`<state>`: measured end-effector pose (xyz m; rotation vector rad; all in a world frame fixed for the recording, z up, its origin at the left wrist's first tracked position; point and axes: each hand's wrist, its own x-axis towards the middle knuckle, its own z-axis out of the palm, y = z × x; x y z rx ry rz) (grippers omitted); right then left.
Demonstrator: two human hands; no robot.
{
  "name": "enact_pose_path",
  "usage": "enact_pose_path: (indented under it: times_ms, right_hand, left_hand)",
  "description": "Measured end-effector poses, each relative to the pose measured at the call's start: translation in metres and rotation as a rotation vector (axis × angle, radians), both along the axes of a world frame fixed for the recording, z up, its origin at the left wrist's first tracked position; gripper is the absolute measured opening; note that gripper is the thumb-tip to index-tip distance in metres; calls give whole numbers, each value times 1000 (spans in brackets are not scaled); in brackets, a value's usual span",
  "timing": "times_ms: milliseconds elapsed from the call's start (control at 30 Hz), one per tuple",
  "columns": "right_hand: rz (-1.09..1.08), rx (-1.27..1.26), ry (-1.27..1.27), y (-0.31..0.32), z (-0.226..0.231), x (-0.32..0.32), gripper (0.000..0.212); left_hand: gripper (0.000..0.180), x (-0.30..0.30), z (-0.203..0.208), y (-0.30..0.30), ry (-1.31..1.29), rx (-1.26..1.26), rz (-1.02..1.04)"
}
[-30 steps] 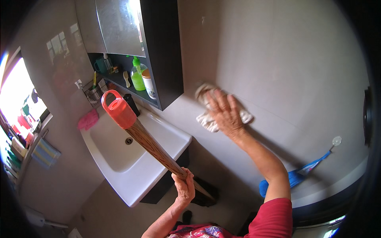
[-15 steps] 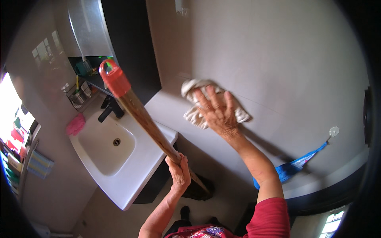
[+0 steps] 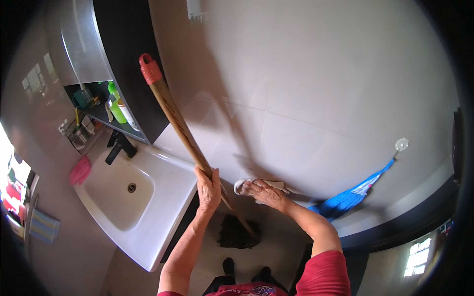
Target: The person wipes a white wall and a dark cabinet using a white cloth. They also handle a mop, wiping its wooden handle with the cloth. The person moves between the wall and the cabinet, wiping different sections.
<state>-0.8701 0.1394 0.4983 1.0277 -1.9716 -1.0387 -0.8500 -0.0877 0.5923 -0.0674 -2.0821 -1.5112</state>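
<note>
Pale grey wall (image 3: 316, 64) fills most of the upper view, with a white basin (image 3: 148, 241) and a dark cabinet (image 3: 128, 64) toward the left and a greyish floor (image 3: 133, 271) below. Near the middle, the person's left hand (image 3: 209, 190) is wrapped around a mop's wooden handle (image 3: 175, 118), just beside the basin's right edge. That grip is pressed together, fingers curled about the shaft. Most of the visible handle lies beyond the grip, slanting up and to the left to a looped red cap (image 3: 150, 71) in front of the cabinet's side. Past the other side of the grip, the shaft runs down to the right to a dark mop head (image 3: 234, 233) near the feet.

To the right of the left hand and apart from it, the right hand (image 3: 264, 192) lies over an off-white cloth (image 3: 240, 186) low on the wall. The cloth sits under its fingers, one folded end showing past the fingertips; I cannot tell whether this grip pinches the fabric or only presses on it. Near the right forearm, a blue cloth item (image 3: 345, 198) hangs from a clear hook (image 3: 402, 144). A black faucet (image 3: 120, 146) stands at the back of the basin, and a pink cloth (image 3: 80, 170) lies at its far left corner.
</note>
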Motion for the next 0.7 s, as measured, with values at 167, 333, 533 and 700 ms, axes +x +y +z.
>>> enact_pose_path:
  times_ms: [167, 333, 533, 700]
  right_hand:
    - [-75, -195, 117, 0, 97, -4, 51]
    - [-61, -593, 356, 30, 216, -3, 42]
    - [-91, -985, 720, 52, 274, 14, 25]
    - [-138, -1008, 704, 55, 210, 10, 26]
  left_hand:
    - [39, -18, -5, -9, -19, -6, 19]
    - [46, -23, -11, -11, 9, -13, -2]
    - [46, -27, -4, -8, -77, -8, -35]
    - [47, -29, -19, -9, -102, -52, -44]
